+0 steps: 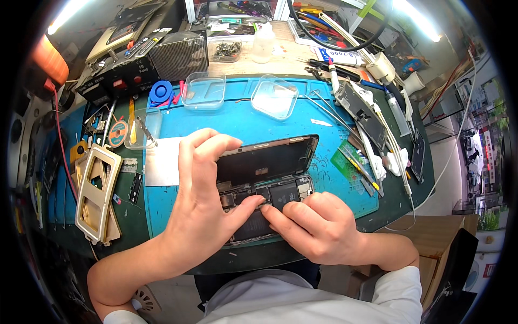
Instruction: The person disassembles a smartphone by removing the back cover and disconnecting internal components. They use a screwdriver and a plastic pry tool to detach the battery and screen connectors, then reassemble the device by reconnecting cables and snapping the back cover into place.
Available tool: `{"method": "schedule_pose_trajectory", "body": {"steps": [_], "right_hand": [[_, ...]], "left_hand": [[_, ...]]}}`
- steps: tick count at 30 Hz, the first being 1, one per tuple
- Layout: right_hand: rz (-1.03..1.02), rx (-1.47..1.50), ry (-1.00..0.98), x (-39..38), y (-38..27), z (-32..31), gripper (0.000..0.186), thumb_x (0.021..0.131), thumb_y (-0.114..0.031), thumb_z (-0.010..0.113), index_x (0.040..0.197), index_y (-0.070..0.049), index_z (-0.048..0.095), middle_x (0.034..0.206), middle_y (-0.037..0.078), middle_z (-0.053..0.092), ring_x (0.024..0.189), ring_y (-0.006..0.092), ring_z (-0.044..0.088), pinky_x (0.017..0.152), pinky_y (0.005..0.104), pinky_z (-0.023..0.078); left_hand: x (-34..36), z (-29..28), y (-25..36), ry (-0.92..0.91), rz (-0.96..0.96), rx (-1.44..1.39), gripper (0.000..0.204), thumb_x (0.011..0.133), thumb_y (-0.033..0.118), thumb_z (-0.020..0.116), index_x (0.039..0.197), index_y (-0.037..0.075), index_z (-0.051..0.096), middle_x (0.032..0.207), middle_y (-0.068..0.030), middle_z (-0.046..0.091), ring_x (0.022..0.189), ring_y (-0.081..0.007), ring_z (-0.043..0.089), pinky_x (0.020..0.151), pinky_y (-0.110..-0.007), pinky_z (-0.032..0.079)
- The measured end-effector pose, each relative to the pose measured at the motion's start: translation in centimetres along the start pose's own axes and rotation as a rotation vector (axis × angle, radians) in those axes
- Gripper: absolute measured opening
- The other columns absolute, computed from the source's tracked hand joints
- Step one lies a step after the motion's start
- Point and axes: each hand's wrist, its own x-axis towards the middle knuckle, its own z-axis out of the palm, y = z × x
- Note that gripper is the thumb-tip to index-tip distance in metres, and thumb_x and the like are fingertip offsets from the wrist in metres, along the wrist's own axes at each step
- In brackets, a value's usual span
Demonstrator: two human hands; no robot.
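An opened smartphone lies on the blue work mat, its dark screen panel tilted up along the far side. Inside it the black battery and small metal parts show. My left hand spans the phone's left side: a fingertip meets the panel's upper edge while the thumb presses down near the middle of the phone's inside. Beside that thumb, the index fingertip of my right hand touches the same spot, its other fingers curled in. Whether a tiny part sits between the fingertips is hidden.
Two clear plastic trays stand at the mat's far edge. Tweezers, a green stencil and a dismantled phone lie to the right. Gold-coloured metal frames and a razor blade are at left.
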Motion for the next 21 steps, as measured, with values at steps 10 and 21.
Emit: {"method": "schedule_pose_trajectory", "body": {"steps": [10,21], "right_hand": [[0.004,0.028,-0.017,-0.05,-0.04,0.09,0.048,0.066,-0.013,0.071,0.112,-0.006,0.08,0.084,-0.001,0.056,0.063,0.0126,0.045,0.054,0.0278,0.035],[0.003,0.014,-0.01,-0.31,-0.12,0.11,0.044,0.07,-0.013,0.069,0.112,-0.002,0.078,0.085,0.0,0.053,0.068,0.0141,0.049,0.056,0.0288,0.038]], "left_hand": [[-0.08,-0.12,0.14,-0.008,-0.003,-0.009,0.09,0.066,0.002,0.094,0.139,0.003,0.041,0.13,-0.0185,0.048,0.122,-0.0338,0.049,0.107,-0.043,0.042],[-0.09,-0.21,0.3,-0.003,-0.002,-0.106,0.067,0.08,-0.016,0.069,0.139,0.001,0.042,0.129,-0.0212,0.044,0.118,-0.0365,0.051,0.1,-0.042,0.048]]}}
